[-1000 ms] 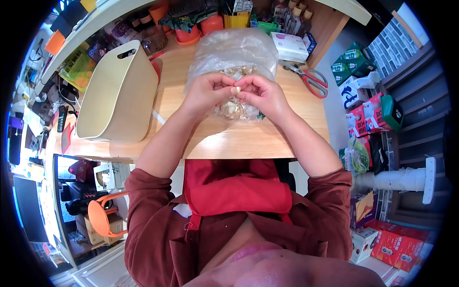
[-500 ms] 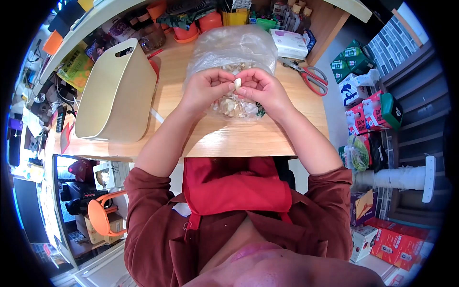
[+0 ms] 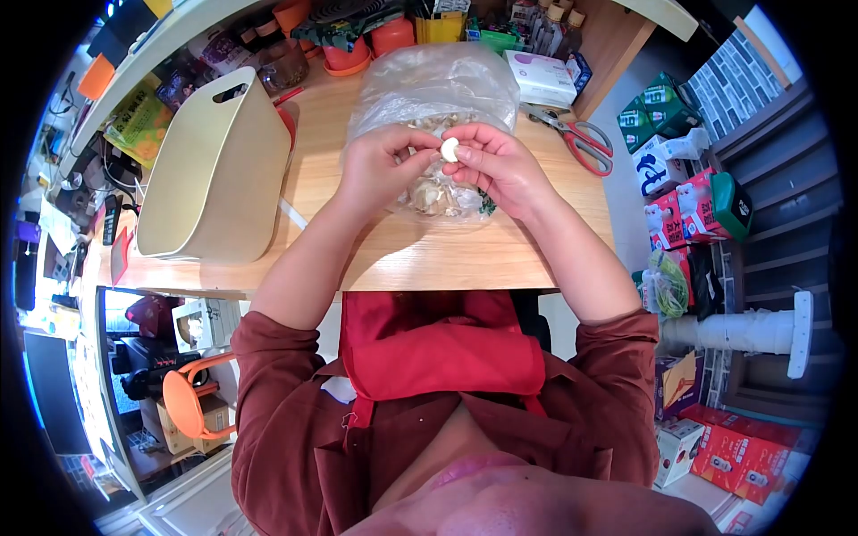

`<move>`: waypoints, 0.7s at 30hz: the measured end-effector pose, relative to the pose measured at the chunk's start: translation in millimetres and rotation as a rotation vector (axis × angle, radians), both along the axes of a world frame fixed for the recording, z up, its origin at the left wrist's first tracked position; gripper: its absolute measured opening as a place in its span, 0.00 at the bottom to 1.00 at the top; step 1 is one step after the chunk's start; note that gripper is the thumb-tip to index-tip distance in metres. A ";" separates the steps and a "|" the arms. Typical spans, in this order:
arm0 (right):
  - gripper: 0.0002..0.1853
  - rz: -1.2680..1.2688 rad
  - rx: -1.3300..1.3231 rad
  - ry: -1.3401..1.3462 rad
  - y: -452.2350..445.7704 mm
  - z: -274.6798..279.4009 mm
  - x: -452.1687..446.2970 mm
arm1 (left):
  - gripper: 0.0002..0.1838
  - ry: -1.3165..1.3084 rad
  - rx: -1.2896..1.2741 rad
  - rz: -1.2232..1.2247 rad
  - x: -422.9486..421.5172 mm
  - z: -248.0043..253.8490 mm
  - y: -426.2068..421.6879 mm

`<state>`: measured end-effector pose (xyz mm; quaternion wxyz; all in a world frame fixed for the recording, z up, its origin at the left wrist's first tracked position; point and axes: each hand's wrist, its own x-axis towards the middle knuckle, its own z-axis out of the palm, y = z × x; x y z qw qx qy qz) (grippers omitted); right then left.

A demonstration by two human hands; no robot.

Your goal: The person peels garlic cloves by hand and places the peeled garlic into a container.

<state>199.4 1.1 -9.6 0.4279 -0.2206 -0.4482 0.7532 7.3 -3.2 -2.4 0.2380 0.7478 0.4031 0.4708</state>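
Between the thumb and fingers of my right hand (image 3: 500,170) is a pale, smooth garlic clove (image 3: 450,149). My left hand (image 3: 386,165) is pinched closed right beside the clove; whether a bit of skin is between its fingertips is too small to tell. Both hands are above a clear plastic bag (image 3: 429,80), spread on the wooden desk. Garlic pieces and papery skins (image 3: 435,196) lie in and on the bag below my fingers, partly hidden by the hands.
A tall cream bin (image 3: 201,179) stands on the desk to the left. Red-handled scissors (image 3: 585,147) lie to the right, near a white box (image 3: 541,79). Bottles (image 3: 554,36) and an orange pot (image 3: 344,55) line the back. Red cartons (image 3: 688,210) sit on the floor at right.
The right hand has turned, showing more of its palm and fingers, and the clove has shifted slightly up and right with it. The left hand stays close, still pinched.
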 end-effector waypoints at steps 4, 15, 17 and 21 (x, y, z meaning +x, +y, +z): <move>0.14 0.004 0.009 -0.019 0.6 -1.4 0.5 | 0.08 0.033 0.039 -0.004 -0.2 1.7 -1.1; 0.12 -0.052 0.023 -0.074 -4.4 3.1 -0.9 | 0.13 -0.065 -0.261 -0.115 0.0 -4.1 3.3; 0.12 -0.059 0.060 -0.078 -2.8 1.8 0.3 | 0.14 -0.049 -0.246 -0.110 -2.9 -11.0 8.8; 0.12 -0.114 0.119 -0.177 -12.0 12.9 -9.9 | 0.18 0.098 -0.049 -0.093 -5.3 -11.1 12.3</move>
